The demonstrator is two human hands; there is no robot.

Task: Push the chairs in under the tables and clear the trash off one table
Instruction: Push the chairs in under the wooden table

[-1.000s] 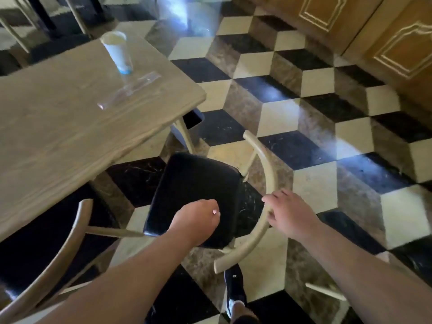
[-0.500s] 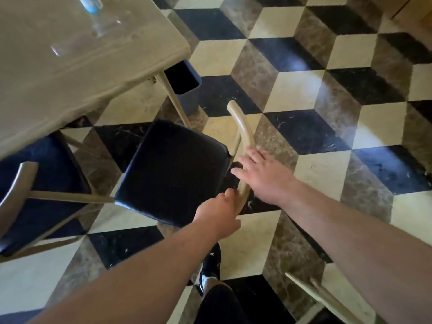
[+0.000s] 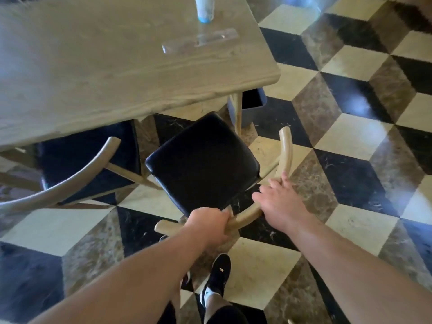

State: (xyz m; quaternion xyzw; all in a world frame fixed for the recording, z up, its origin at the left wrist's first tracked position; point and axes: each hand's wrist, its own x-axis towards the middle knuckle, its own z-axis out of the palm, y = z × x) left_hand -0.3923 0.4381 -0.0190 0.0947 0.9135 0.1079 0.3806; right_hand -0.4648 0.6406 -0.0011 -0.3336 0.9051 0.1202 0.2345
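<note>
Count: two chairs, one table [image 3: 98, 73], one cup, one clear wrapper, one bin, two hands, one shoe fully visible.

The near chair [image 3: 203, 160] has a square black padded seat and a pale wooden curved back rail. It stands at the table's near corner, turned at an angle, its seat clear of the tabletop edge and just short of the table leg. The second chair [image 3: 88, 157], same make, sits to its left with its seat partly under the table.

The left hand [image 3: 208, 226] is closed around the back rail of the near chair, fingers wrapped over the wood. The right hand [image 3: 279, 206] lies on the same rail further along the curve, fingers spread loosely over it and not clenched.

On the tabletop, far side: a white cup [image 3: 205, 8] with a blue base, cut off by the frame, and just beside it a flat clear wrapper [image 3: 201, 40].

A blue-grey bin [image 3: 252, 106] stands on the floor behind the table leg.

Black shoe [image 3: 218, 275] carries a small light mark; unreadable.
</note>
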